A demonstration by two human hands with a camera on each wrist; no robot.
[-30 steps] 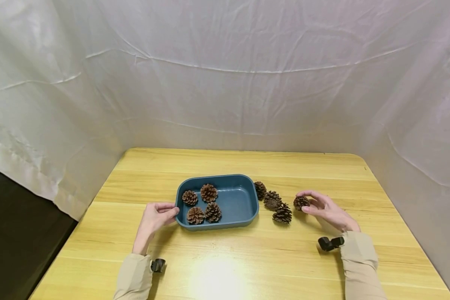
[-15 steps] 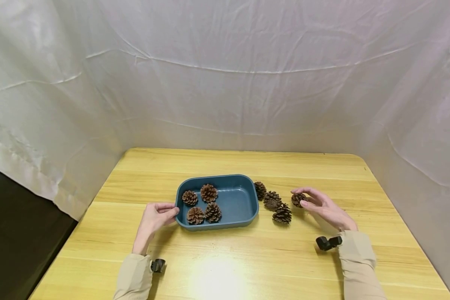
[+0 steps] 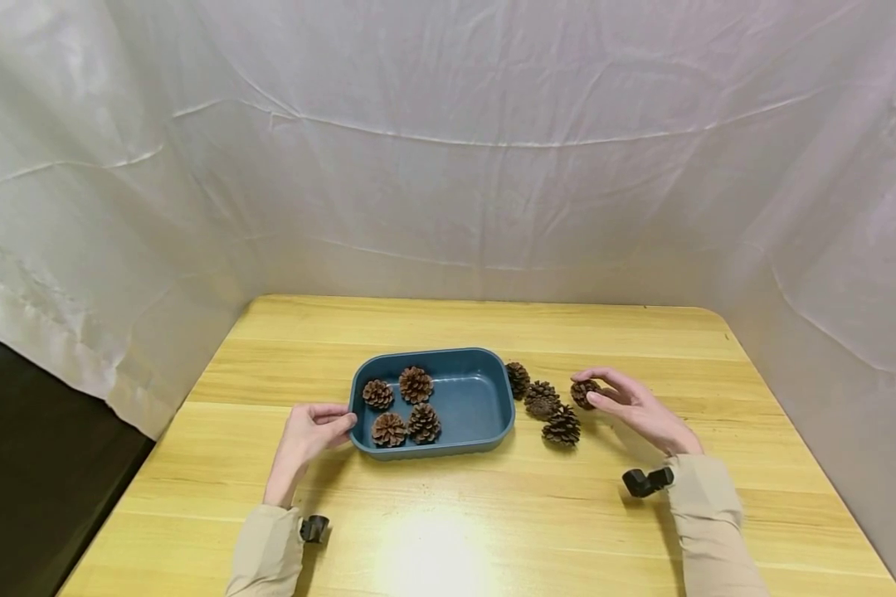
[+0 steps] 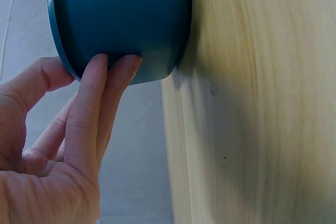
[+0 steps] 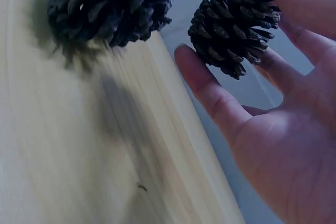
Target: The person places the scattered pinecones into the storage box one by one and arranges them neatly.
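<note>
My left hand (image 3: pixel 314 435) pinches the left end of a dark blue oblong tray (image 3: pixel 463 448), thumb at the rim and fingers against the outer wall in the left wrist view. Several brown pine cones (image 3: pixel 416 384) lie in the tray's left half. My right hand (image 3: pixel 645 412) holds a pine cone (image 5: pixel 231 24) between thumb and fingers, to the right of the tray. Close by its left side, another pine cone (image 5: pixel 107 6) shows large in the right wrist view.
Three loose pine cones (image 3: pixel 562 426) sit in a slanting row just right of the tray, the farthest one (image 3: pixel 518 379) right at its wall. Under everything is a light wooden table (image 3: pixel 552 531). White cloth (image 3: pixel 485 182) hangs behind and at both sides.
My right hand has moved left and slightly away from me with its pine cone, closer to the loose ones. My left hand and the tray stay put.
</note>
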